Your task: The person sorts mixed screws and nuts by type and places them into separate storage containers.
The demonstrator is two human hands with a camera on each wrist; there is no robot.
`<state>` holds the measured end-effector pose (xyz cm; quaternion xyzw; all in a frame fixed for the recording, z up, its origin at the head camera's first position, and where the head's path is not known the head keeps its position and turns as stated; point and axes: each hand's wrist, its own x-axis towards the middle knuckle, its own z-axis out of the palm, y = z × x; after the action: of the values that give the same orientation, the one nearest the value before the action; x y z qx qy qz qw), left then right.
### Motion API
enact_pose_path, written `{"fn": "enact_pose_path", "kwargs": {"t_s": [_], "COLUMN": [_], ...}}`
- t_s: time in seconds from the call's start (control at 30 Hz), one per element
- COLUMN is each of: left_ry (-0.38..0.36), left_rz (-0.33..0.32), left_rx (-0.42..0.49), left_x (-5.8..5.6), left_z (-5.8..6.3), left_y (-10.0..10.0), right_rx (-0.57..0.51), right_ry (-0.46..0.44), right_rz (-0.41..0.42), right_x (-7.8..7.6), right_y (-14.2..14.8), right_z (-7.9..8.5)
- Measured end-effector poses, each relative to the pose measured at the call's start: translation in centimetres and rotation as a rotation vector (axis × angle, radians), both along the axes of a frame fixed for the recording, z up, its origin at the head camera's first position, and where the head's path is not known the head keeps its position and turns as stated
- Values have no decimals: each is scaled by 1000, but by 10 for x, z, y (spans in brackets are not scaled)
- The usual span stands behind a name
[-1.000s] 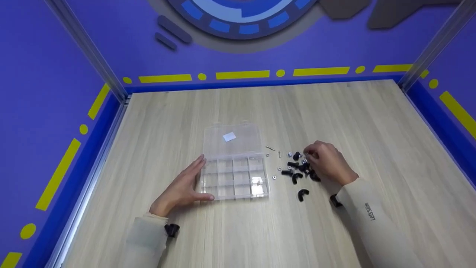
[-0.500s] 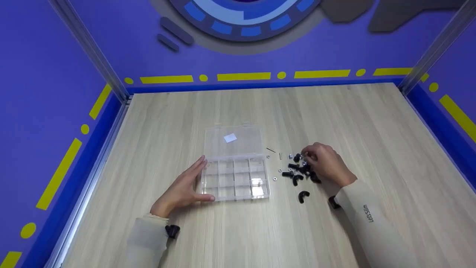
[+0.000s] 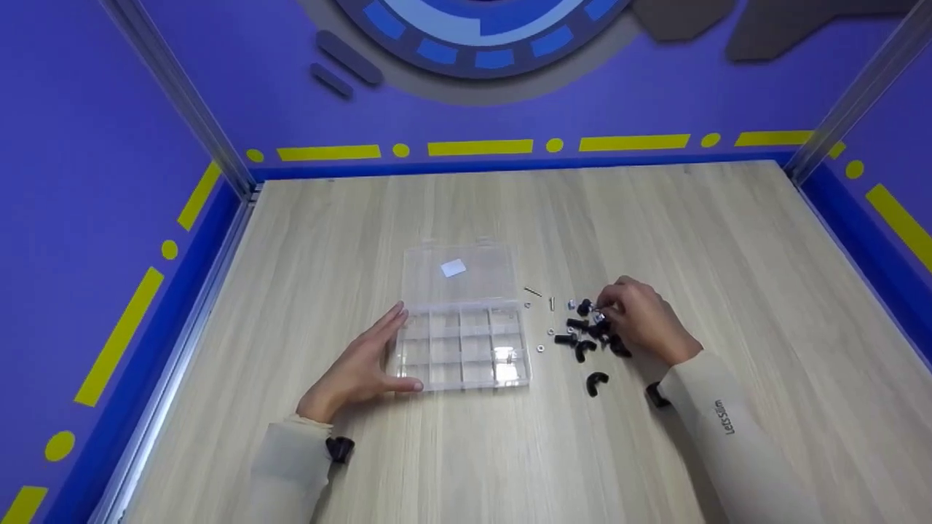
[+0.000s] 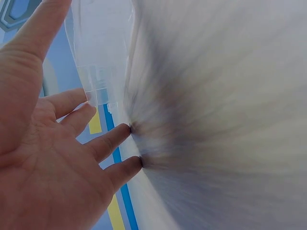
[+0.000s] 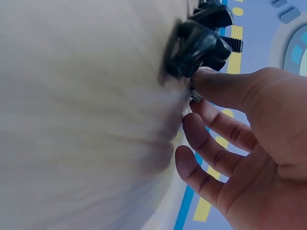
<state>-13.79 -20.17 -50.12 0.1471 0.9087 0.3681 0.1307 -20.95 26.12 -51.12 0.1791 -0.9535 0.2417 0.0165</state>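
A clear plastic compartment box [image 3: 466,387] lies with its lid [image 3: 480,280] folded back. My left hand [image 3: 357,371] rests along its left side, fingers extended and thumb at the front edge; the left wrist view shows the fingers [image 4: 115,141] spread. To the right is a pile of black knobs [image 3: 598,331] with small metal hardware. My right hand [image 3: 644,316] reaches into the pile's right side. In the right wrist view, thumb and forefinger pinch a small metal piece [image 5: 195,96], mostly hidden, beside a black knob [image 5: 201,48] and a threaded stud [image 5: 233,44].
Between box and pile lie thin metal pins [image 3: 533,292], a short screw [image 3: 552,303] and several nuts [image 3: 540,348]. A curved black piece [image 3: 596,383] lies apart, nearer the front. Blue walls [image 3: 466,124] border the wooden table [image 3: 349,218] at the back and sides.
The right fingertips have shifted slightly within the pile's right edge, staying low over the parts. The left hand and the box hold still; the head view shifts slightly.
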Motion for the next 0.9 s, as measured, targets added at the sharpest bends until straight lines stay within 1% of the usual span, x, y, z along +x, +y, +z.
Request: {"fn": "enact_pose_path", "kwargs": {"t_s": [0.23, 0.3, 0.43, 0.63, 0.73, 0.83, 0.9], "left_ry": [-3, 5, 35, 50, 58, 66, 67], "left_rz": [-9, -18, -31, -14, -10, -14, -16], "left_rx": [3, -3, -7, 1, 0, -8, -10], "left_x": [-1, -2, -1, -1, -1, -3, -3], "left_z": [2, 3, 5, 5, 5, 4, 4], "left_y": [1, 1, 3, 5, 6, 7, 7], "right_rx": [4, -1, -34, -83, -89, -94, -90], "right_ry": [-43, -36, 20, 81, 128, 187, 202], "right_rz": [-15, -13, -1, 2, 32, 84, 109], "right_x": [2, 3, 4, 2, 2, 3, 4], "right_y": [1, 2, 1, -9, -17, -25, -33], "right_z": [3, 4, 8, 22, 28, 33, 38]}}
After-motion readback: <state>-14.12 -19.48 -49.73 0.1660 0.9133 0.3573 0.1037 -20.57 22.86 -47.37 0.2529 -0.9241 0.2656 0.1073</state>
